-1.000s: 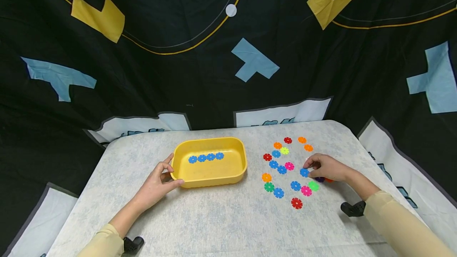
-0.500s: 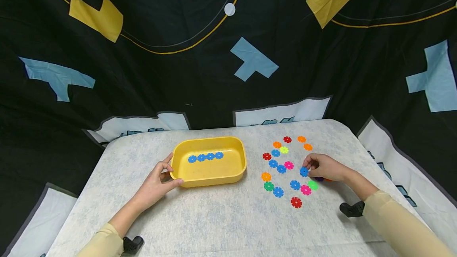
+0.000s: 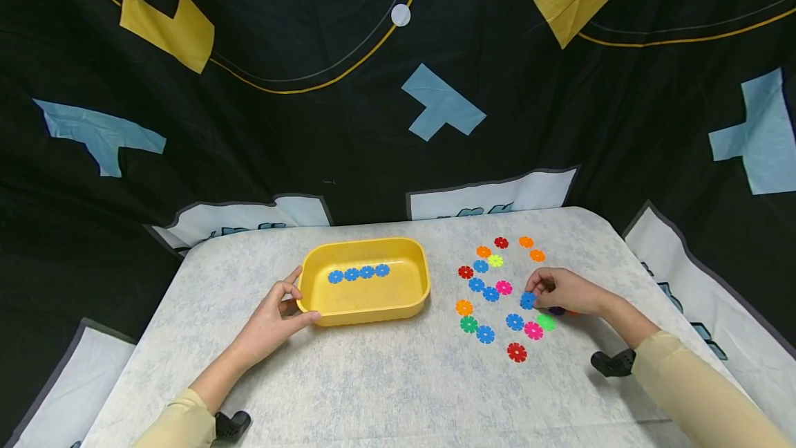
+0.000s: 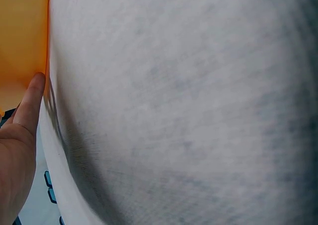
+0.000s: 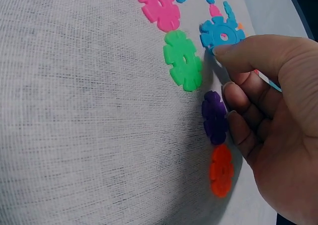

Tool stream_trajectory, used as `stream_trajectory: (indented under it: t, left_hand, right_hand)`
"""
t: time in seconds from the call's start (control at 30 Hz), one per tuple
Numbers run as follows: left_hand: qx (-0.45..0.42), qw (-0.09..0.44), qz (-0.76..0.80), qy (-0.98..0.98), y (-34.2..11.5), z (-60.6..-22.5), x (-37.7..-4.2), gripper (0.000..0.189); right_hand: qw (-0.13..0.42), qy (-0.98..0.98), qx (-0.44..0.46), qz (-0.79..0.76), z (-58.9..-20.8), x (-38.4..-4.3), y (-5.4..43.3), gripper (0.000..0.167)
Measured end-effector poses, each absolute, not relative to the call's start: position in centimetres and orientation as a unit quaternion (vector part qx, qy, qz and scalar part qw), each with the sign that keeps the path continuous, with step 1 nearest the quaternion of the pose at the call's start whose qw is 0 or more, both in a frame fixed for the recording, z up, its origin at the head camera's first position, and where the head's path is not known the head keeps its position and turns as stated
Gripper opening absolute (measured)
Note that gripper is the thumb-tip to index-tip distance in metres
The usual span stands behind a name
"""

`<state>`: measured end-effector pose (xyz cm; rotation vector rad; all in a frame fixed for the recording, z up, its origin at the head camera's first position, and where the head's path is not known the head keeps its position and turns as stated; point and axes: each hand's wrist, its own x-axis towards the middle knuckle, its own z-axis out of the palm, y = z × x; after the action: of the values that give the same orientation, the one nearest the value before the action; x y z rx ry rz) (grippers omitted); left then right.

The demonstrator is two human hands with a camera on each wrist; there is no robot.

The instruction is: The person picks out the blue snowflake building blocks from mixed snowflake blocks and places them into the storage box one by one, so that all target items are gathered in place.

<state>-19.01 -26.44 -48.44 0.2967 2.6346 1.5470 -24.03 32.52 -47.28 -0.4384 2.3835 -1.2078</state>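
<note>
A pale table (image 3: 398,393) carries a yellow tray (image 3: 372,317) left of its middle, nearer the far edge, with a row of blue discs (image 3: 352,274) on the tray's floor. The left hand (image 3: 280,313) grips the tray's left end, thumb at the near left corner; a light, steady hold should do. The right hand (image 3: 569,290), toward the table's right edge, pinches a blue disc (image 3: 527,301) with its thumb and fingers. Best to pinch only the rim and hold clear of the green disc (image 5: 183,61). The pinched disc looks thin and tilted, with a notched, petal-like rim and central hole.
</note>
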Motion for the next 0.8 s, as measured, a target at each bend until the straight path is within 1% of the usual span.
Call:
stream_trajectory:
  t: [0.27,0.5,0.8]
  left_hand:
    - [0.096,0.034,0.501,0.859,-26.33,-48.31,-19.03,0.057]
    - [0.097,0.035,0.505,0.857,-26.3,-48.18,-19.0,0.057]
    - [0.096,0.038,0.506,0.857,-26.34,-48.22,-18.98,0.057]
  right_hand:
    - [0.206,0.85,-0.155,-0.46,-46.89,-23.95,32.63,0.02]
    - [0.203,0.855,-0.162,-0.448,-46.87,-24.14,32.86,0.022]
    - [0.21,0.869,-0.143,-0.425,-46.59,-24.13,32.57,0.029]
